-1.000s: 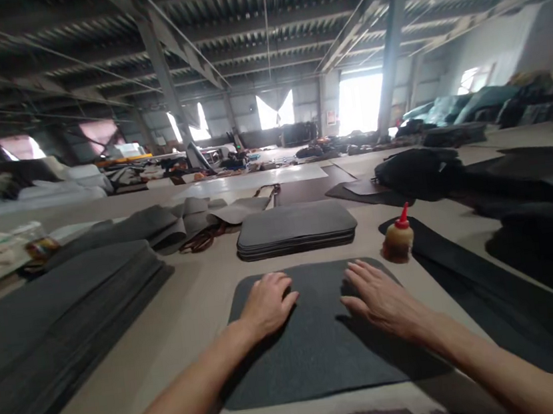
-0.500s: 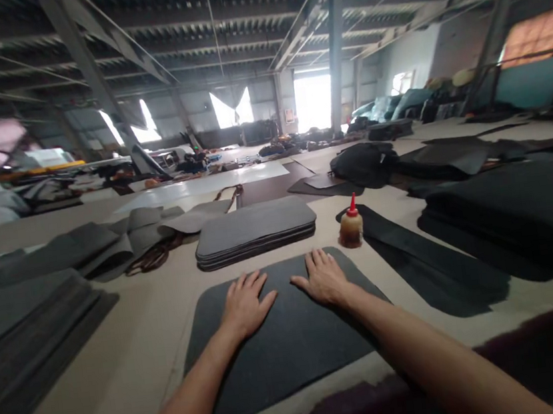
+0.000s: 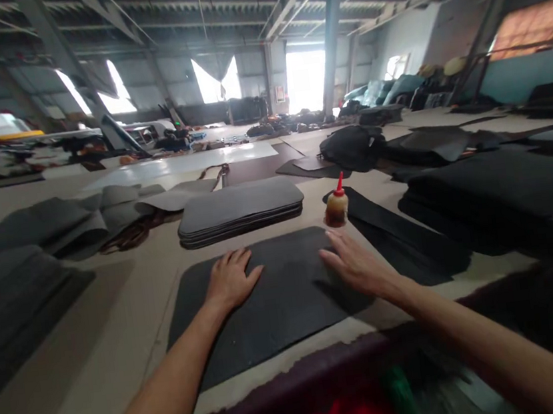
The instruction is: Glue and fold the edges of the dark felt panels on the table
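Single head-worn view, looking forward and slightly down across a worktable (image 3: 121, 333); the left hand (image 3: 230, 281) and right hand (image 3: 359, 267) are lying close below the lens, the hall receding far beyond.

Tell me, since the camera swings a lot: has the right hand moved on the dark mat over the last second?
Yes. The right hand has slid toward the mat's right edge, nearer the glue bottle; earlier it lay further in, close to the left hand.
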### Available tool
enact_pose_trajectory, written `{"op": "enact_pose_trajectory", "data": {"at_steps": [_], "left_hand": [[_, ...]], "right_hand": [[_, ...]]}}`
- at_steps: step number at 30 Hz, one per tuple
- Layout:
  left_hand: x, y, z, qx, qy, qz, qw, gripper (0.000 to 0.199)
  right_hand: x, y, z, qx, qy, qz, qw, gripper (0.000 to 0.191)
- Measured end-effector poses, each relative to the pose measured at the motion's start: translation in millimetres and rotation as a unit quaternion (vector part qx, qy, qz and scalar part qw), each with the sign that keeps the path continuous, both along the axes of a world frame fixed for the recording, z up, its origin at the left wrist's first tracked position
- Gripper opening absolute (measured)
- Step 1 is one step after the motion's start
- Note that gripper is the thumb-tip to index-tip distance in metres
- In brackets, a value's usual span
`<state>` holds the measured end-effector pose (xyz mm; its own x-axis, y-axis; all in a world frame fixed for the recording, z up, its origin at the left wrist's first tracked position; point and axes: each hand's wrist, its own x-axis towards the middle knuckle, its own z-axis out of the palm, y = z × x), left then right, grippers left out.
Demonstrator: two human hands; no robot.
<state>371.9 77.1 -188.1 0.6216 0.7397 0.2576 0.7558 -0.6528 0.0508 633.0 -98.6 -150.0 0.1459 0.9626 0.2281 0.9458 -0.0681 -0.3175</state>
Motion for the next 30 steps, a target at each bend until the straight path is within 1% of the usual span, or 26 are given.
{"op": "enact_pose_trajectory", "data": {"at_steps": [2,4,5,6,8,9,11,15,18,22,30], "left_hand": [[-2,3,-1.8,0.005,0.001,-0.006,1.0,0.06],[-5,7,-3.5,0.009,0.006,-0.018,1.0,0.055],[-6,9,-4.2,0.011,0.009,-0.026,1.0,0.051],[-8,12,-4.9,0.013,0.013,-0.035,0.999,0.048],[-10,17,-6.2,0.018,0.014,-0.044,0.999,0.046],[-11,19,-6.9,0.02,0.011,-0.044,0.999,0.047],[-12,21,-8.1,0.025,0.001,-0.043,0.999,0.05],[-11,20,-8.8,0.028,-0.02,-0.048,0.998,0.053],[-11,18,-7.7,0.027,-0.029,-0.048,0.998,0.054],[-11,17,-6.0,0.026,-0.033,-0.046,0.998,0.054],[-13,20,-6.5,0.017,-0.041,-0.053,0.998,0.057]], "right_hand": [[-49,10,7.2,0.026,0.05,0.055,0.997,0.074],[-99,24,6.9,0.042,0.076,0.111,0.99,0.077],[-120,32,4.4,0.077,0.116,0.153,0.978,0.078],[-136,39,0.6,0.097,0.137,0.183,0.969,0.08],[-154,48,-9.5,0.098,0.159,0.203,0.961,0.081],[-155,50,-14.9,0.084,0.162,0.196,0.963,0.082],[-148,48,-24.4,0.043,0.163,0.163,0.972,0.086],[-114,34,-33.5,-0.021,0.143,0.089,0.985,0.096],[-95,23,-34.8,-0.034,0.113,0.047,0.992,0.1],[-79,12,-34.4,-0.04,0.073,0.014,0.996,0.1],[-54,-10,-32.0,-0.07,0.027,-0.027,0.997,0.099]]}}
